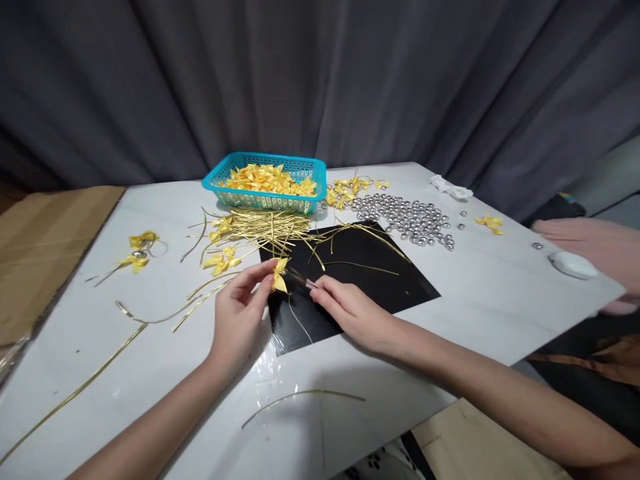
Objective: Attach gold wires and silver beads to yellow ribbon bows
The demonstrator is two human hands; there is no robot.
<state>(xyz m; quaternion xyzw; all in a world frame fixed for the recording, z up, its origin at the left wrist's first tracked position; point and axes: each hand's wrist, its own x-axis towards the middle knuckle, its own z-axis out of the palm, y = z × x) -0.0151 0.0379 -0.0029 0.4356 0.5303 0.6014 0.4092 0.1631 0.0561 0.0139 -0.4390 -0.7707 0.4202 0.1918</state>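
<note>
My left hand [239, 308] pinches a small yellow ribbon bow [279, 274] between thumb and fingers, just above the left edge of a black sheet [365, 273]. My right hand [350, 308] rests on that sheet, its fingertips gripping the thin gold wire tie [299, 320] that hangs from the bow. A heap of loose gold wire ties [260, 230] lies just beyond my hands.
A turquoise basket [265, 198] of yellow bows stands at the back. Silver beads [407, 220] are spread right of it. Finished bows [137, 250] lie at the left, loose ties on the white table [500, 293], a cardboard sheet [45, 240] far left.
</note>
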